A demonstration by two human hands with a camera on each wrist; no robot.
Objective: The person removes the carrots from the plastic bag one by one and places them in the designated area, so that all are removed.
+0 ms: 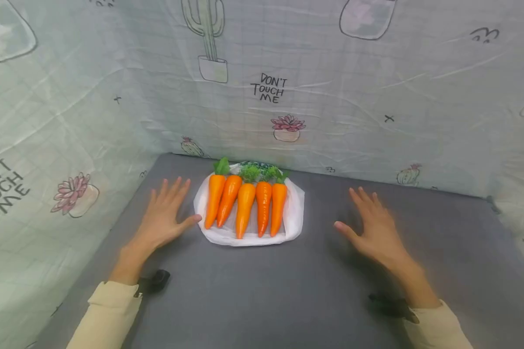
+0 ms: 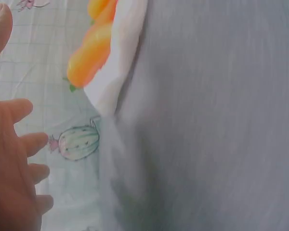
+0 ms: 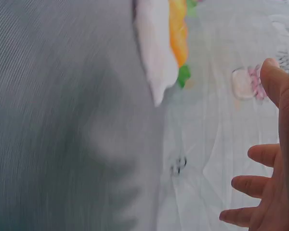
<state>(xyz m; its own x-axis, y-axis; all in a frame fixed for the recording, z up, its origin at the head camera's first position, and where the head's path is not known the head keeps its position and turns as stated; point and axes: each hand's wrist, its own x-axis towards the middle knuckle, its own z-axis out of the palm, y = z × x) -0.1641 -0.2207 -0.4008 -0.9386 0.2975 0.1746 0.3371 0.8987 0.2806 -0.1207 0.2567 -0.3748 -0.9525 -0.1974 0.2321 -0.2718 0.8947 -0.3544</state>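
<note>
Several orange carrots [image 1: 246, 208] with green tops lie side by side on a white plastic bag [image 1: 294, 213] on the table. Their tops point toward the back wall. My left hand [image 1: 162, 218] is spread just left of the bag, its thumb near the bag's left edge; whether it touches cannot be told. Off to the right, my right hand [image 1: 375, 232] hovers with fingers apart, well clear of the bag. Neither hand holds anything. Both wrist views show the straight fingers, with the carrots [image 2: 89, 62] and the bag's edge [image 3: 154, 43] beyond.
The grey table [image 1: 262, 291] runs back to a hanging cloth [image 1: 332, 87] printed with cacti and lettering, which also covers the left and right sides. A dark strap device [image 1: 155, 281] sits at the left wrist, with another [image 1: 388, 304] at the right.
</note>
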